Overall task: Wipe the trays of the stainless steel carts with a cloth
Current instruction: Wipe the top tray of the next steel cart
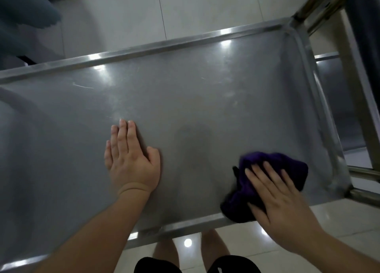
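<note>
The top tray (pixel 185 91) of a stainless steel cart fills the head view, dull grey with a raised shiny rim. A dark purple cloth (pixel 275 165) lies bunched in the tray's near right corner, partly over the front rim. My right hand (pixel 277 196) presses flat on the cloth with its fingers straight and spread. My left hand (pixel 129 157) rests flat on the bare tray surface near the middle, palm down, fingers together and pointing away from me.
The cart's tubular handle and posts (pixel 320 9) rise at the far right, with a lower shelf (pixel 337 99) visible beyond the right rim. Glossy light floor tiles (pixel 144 15) surround the cart. A blurred grey-blue shape (pixel 22 11) sits at the top left. My legs stand below the front rim.
</note>
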`<control>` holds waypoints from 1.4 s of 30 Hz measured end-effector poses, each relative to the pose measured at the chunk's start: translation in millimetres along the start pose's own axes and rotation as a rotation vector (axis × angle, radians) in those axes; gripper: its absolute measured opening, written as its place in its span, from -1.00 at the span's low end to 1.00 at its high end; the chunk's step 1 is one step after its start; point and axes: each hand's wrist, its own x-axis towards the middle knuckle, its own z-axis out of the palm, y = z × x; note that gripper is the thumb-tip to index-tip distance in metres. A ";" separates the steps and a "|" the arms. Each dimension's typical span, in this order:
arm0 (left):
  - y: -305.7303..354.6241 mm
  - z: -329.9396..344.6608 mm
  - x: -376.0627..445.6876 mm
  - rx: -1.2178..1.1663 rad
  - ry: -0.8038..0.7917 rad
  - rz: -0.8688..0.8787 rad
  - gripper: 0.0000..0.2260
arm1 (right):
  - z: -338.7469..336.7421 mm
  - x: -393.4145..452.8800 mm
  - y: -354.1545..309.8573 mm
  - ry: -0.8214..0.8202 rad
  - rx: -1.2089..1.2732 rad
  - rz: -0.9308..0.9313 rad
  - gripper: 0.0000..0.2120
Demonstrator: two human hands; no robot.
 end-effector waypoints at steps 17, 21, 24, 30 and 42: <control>-9.6 9.7 2.7 -0.044 0.018 0.011 -0.31 | -100.6 334.7 -50.4 0.111 0.105 0.141 -0.31; -12.2 6.3 4.2 -0.070 -0.016 0.018 -0.31 | -65.5 241.7 -70.0 0.145 0.099 0.127 -0.32; -12.4 1.0 4.1 -0.099 -0.063 0.029 -0.32 | -35.8 155.7 -96.3 0.171 0.102 0.108 -0.33; -29.2 -29.5 16.1 -0.388 -0.214 0.053 -0.34 | 14.0 8.9 -125.6 0.020 0.047 0.031 -0.36; -168.6 -41.2 13.4 -0.016 -0.015 0.207 -0.42 | -16.6 114.0 -149.3 0.027 0.005 0.013 -0.33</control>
